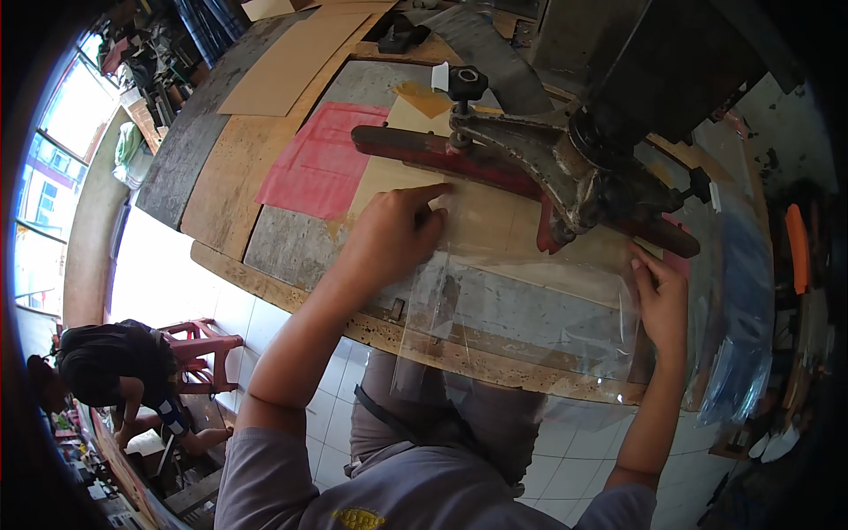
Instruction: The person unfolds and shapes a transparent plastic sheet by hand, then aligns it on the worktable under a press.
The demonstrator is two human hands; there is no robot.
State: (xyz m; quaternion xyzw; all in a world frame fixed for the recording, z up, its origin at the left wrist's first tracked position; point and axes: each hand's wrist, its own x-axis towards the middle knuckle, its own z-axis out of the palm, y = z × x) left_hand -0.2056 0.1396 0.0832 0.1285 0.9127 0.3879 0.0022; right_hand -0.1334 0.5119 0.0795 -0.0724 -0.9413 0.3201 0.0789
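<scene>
A clear plastic sheet (539, 287) lies over the worktable, its near part hanging past the front edge. My left hand (397, 228) holds the sheet by its left side, index finger stretched to the far corner and thumb lower, other fingers curled. At the opposite edge, my right hand (658, 287) grips the sheet with thumb and index finger close together. Both hands are just in front of the red-edged bar (406, 146) of a heat-sealing press (574, 168). Beneath the plastic is a tan sheet (503, 221), partly covered by the bar.
A pink sheet (322, 159) lies on the metal tabletop (291, 252), left of the press. Brown cardboard (291, 66) is farther back. Clear plastic bags (742, 309) hang at the right. Another person (115, 367) bends low at the left beside a red stool (203, 353).
</scene>
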